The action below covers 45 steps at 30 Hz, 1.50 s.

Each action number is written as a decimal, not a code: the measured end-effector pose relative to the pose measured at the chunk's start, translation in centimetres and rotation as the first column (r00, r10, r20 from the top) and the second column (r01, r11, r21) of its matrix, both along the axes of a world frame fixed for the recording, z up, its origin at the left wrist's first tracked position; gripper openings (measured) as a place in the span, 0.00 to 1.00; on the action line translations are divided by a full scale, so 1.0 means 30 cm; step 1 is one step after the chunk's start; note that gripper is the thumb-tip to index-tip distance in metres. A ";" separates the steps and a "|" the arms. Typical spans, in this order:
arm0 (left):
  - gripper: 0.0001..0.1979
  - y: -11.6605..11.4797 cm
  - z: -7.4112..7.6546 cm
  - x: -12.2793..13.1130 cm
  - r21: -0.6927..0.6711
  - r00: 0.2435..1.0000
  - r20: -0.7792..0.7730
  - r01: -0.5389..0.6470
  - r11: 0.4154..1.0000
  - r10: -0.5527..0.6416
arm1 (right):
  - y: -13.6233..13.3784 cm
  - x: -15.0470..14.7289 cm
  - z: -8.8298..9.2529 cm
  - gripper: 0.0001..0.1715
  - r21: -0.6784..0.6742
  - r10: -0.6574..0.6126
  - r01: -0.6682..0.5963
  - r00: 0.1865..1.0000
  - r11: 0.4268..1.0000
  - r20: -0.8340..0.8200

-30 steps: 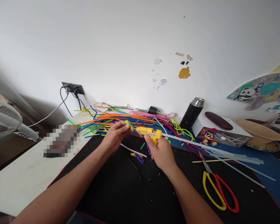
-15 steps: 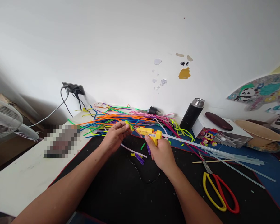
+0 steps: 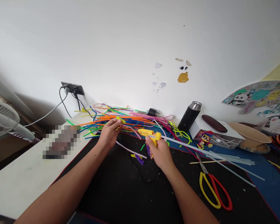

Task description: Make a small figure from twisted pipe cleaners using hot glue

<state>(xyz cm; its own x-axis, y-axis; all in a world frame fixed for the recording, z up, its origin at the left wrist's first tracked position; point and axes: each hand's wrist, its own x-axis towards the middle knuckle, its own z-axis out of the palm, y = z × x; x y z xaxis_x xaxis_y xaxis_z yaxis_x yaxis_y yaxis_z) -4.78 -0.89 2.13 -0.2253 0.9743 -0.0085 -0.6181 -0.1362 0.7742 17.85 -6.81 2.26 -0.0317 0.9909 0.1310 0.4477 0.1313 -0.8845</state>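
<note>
My right hand (image 3: 160, 153) is closed round the handle of a yellow glue gun (image 3: 146, 133), whose nozzle points left. A long translucent glue stick (image 3: 184, 143) sticks out of its back end. Between thumb and fingers, my left hand (image 3: 110, 132) pinches a small yellow-green piece of pipe cleaner (image 3: 120, 119), a short way left of the nozzle and apart from it. Below, on the black mat (image 3: 121, 189), lie a bent purple pipe cleaner piece (image 3: 139, 159) with some yellow on it and a pale pink pipe cleaner (image 3: 130, 150).
A heap of coloured pipe cleaners (image 3: 102, 117) lies along the wall. At the right are scissors (image 3: 208, 177), spare glue sticks (image 3: 235, 158), a black thermos flask (image 3: 190, 116), a white box (image 3: 220, 133), a small figure (image 3: 204, 139) and a beige bowl (image 3: 249, 132). A fan (image 3: 4, 115) stands at the left.
My left hand has drawn away to the left from the nozzle with the yellow-green piece, widening the gap. My right hand keeps its hold on the glue gun. The view has shifted slightly.
</note>
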 end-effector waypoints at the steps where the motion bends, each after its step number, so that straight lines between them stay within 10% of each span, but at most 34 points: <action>1: 0.20 0.005 -0.002 -0.005 -0.006 1.000 0.002 -0.007 1.000 0.007 | 0.003 -0.003 -0.004 0.35 -0.013 0.015 -0.015 0.998 1.000 -0.065; 10: 0.20 -0.005 -0.011 -0.002 -0.006 0.993 0.055 0.103 0.995 -0.103 | -0.012 -0.018 0.022 0.33 -0.094 -0.089 0.044 0.823 0.995 -0.561; 30: 0.19 -0.011 -0.031 0.012 -0.012 0.983 0.029 0.181 0.983 -0.181 | -0.298 0.099 -0.033 0.28 -0.607 -0.498 0.018 0.591 0.794 -0.635; 45: 0.20 -0.015 -0.024 0.010 -0.015 0.980 0.040 0.197 0.980 -0.196 | -0.281 0.096 0.033 0.34 -0.724 -0.457 -0.059 0.739 0.687 -0.494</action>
